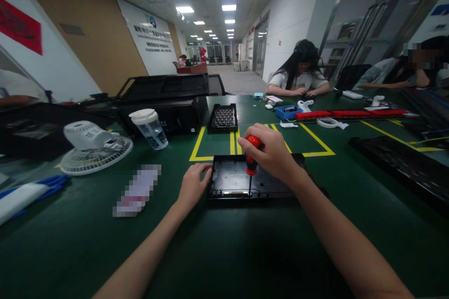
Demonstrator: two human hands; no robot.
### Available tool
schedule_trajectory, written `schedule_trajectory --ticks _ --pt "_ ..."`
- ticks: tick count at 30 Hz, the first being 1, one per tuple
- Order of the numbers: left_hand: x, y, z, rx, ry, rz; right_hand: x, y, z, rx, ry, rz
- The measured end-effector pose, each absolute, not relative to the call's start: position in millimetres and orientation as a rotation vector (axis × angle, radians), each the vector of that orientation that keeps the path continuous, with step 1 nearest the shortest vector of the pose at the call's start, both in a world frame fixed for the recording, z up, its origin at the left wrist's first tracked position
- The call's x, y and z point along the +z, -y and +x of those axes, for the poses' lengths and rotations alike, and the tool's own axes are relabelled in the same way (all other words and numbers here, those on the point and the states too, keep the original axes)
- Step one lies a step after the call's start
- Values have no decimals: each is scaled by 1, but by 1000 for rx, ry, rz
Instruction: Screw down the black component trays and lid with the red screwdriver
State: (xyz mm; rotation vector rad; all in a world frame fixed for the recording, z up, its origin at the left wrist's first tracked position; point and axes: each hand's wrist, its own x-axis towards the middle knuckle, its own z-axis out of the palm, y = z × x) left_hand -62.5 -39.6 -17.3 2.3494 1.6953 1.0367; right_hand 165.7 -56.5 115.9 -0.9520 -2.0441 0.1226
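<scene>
A shallow black plastic casing [277,182] lies on the green table in front of me. My right hand [271,147] is wrapped round the red and black handle of a screwdriver [251,154], held upright. Its thin shaft points down at the casing's near edge, left of the middle, beside a small pale strip [235,193]; whether the tip sits on a screw is too small to tell. At the casing's left edge, my left hand [193,182] grips the rim between thumb and fingers, some of them hidden.
Beyond the casing stands a black tray of small parts [223,117]. A lidded water cup [150,129], a white fan [96,147] and a blurred phone-shaped item [137,190] lie left. Rightward are a blue box [288,112], red strips [351,114] and a long black panel [400,168]. A person sits opposite.
</scene>
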Motion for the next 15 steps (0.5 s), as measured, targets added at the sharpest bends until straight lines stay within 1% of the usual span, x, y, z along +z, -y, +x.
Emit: schedule_trajectory --ticks 2,6,8,10,15 --pt "-23 37 -63 1061 -1702 2325 115 55 165 278 1994 -894" --pt "-32 33 -63 1074 -1721 2298 110 50 161 883 1806 -646" --pt "-34 32 -63 1069 -1730 2287 106 47 159 1116 1671 -530" --pt "-35 33 -64 1048 -1735 2278 102 44 158 1227 1600 -472" --pt "-38 36 -65 884 -1816 2231 95 37 161 1306 1574 -396"
